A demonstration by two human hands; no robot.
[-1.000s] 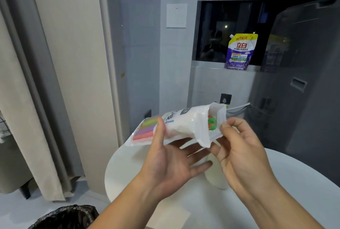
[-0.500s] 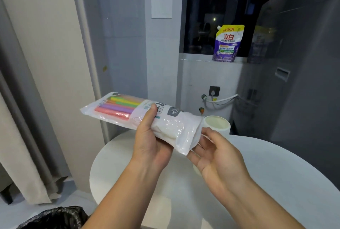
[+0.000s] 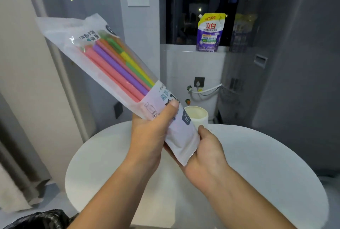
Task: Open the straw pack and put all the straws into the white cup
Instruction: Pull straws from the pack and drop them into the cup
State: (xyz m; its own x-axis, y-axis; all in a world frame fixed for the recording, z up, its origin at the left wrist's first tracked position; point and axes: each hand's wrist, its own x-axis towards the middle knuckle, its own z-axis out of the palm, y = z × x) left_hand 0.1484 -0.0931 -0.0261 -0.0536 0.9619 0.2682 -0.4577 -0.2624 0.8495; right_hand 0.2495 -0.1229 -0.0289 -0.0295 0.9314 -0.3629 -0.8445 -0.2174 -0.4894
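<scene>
Left hand (image 3: 149,136) and right hand (image 3: 206,153) grip clear plastic straw pack (image 3: 114,63).
Round white table (image 3: 257,164) below; white cup (image 3: 197,116) at centre; dark window (image 3: 184,8) above.

Dim cool indoor light, dark window (image 3: 185,8) with small reflections, soft glare on white table (image 3: 257,155), wide-angle bending at edges, slight softness.

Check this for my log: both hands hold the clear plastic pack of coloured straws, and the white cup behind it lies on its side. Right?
No. In the head view the round white cup stands upright on the white table. Left hand and right hand do hold the clear plastic straw pack.
</scene>
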